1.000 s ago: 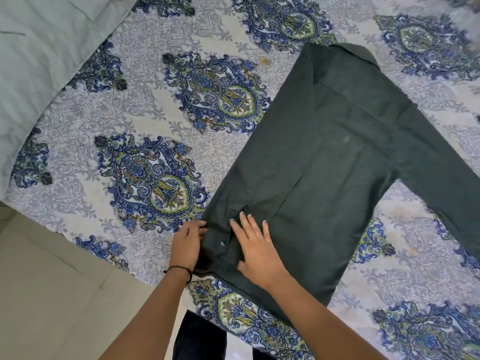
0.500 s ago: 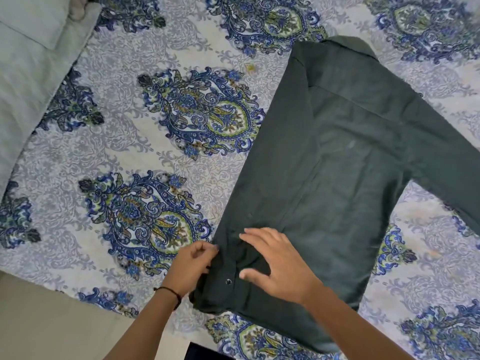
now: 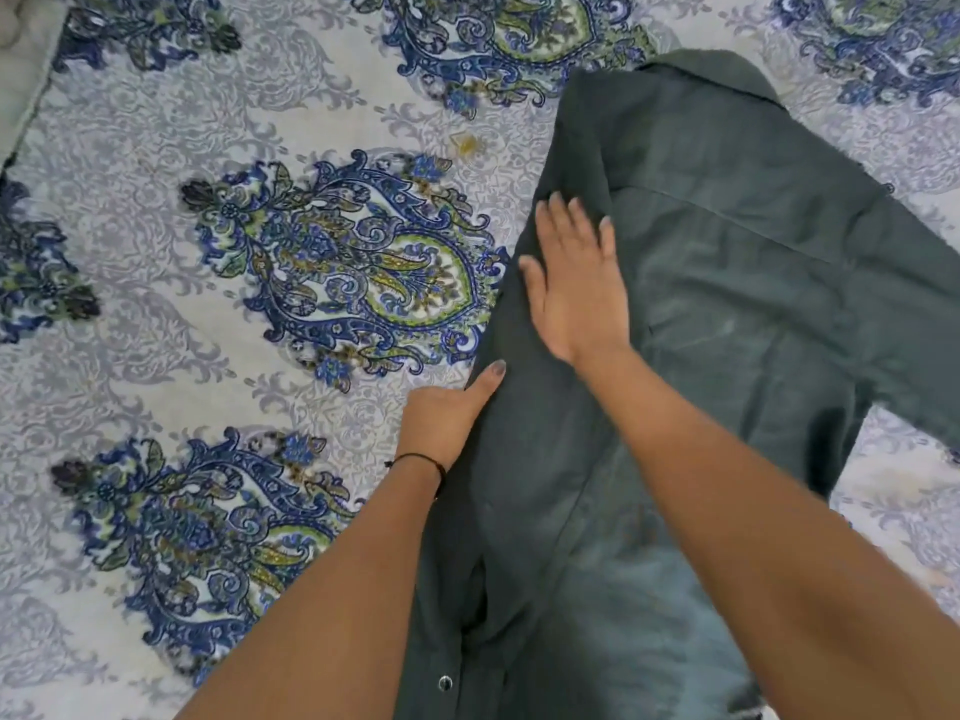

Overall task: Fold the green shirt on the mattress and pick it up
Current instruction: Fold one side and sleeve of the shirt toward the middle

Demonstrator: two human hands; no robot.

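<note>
On the patterned mattress (image 3: 156,366), green shirt (image 3: 737,314) spread out, right hand (image 3: 576,288) flat on it, fingers straight, left hand (image 3: 441,420) pinching its edge, thumb on top, fingers hidden.

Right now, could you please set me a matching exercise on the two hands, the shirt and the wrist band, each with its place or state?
1 right hand
2 left hand
3 shirt
4 band

A dark green, spread on the sheet
B black, round the left wrist
C flat on the shirt, fingers straight
D at the shirt's edge, thumb on the cloth

Pairs: 1-C, 2-D, 3-A, 4-B
</note>
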